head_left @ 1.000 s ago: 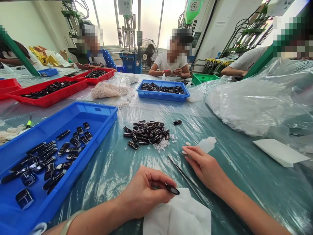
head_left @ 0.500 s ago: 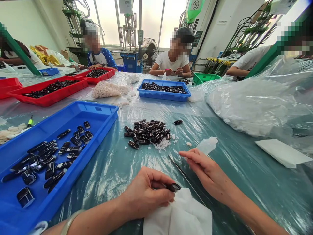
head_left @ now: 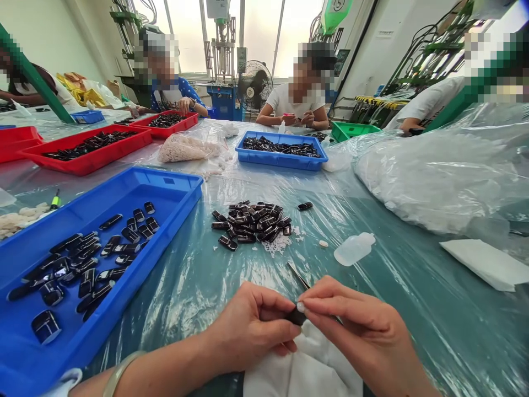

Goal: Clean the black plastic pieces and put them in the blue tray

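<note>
Between the thumb and fingers of my left hand (head_left: 252, 328) is a small black glossy piece (head_left: 296, 317), held above a white cloth (head_left: 303, 366). My right hand (head_left: 367, 331) pinches a tiny white piece (head_left: 301, 306) at the end of the black piece; whether the two touch is hard to tell. Metal tweezers (head_left: 297, 274) lie on the table, partly hidden behind my right hand. Farther off is a pile of similar black pieces (head_left: 252, 220), with white bits (head_left: 276, 244) scattered beside it. A translucent small bottle (head_left: 354, 249) lies on its side to the right.
A blue tray (head_left: 182, 184) with loose black pieces stands on the left. Beyond are a filled blue tray (head_left: 281, 159), red trays (head_left: 136, 151) and a bag of pale bits (head_left: 185, 149). A large plastic bag (head_left: 430, 176) and folded white paper (head_left: 483, 262) occupy the right. Co-workers sit opposite.
My right hand has moved down and left from beside the bottle to the black piece, now pinching a white piece there. My left hand has kept its hold. The view has shifted slightly.
</note>
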Tool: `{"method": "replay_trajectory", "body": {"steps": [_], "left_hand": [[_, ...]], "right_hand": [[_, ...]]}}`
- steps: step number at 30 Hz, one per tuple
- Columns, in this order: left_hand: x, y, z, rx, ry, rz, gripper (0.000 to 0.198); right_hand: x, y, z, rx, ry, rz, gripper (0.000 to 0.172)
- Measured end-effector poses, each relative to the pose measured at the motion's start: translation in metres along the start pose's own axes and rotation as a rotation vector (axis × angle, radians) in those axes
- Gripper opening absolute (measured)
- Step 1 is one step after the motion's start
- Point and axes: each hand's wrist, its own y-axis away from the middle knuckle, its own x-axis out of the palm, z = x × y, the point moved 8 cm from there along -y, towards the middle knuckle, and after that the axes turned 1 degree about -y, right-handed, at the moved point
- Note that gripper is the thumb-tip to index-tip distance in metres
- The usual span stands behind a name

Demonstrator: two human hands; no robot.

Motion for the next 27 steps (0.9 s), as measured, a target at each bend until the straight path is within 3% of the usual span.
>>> {"method": "replay_trajectory", "body": {"steps": [9,14,27], "left_hand": [[-0.001,0.002,-0.006,0.006,-0.003,-0.030,0.027],[-0.002,0.002,-0.005,0.033,-0.002,-0.038,0.022],[-0.005,0.003,-0.009,0.115,-0.110,-0.062,0.013]], "right_hand": [[0.003,0.006,-0.002,-0.073,0.120,-0.012,0.030],[0.004,0.007,0.001,-0.121,0.157,-0.032,0.032],[0.006,0.005,-0.010,-0.004,0.067,-0.013,0.030]]}}
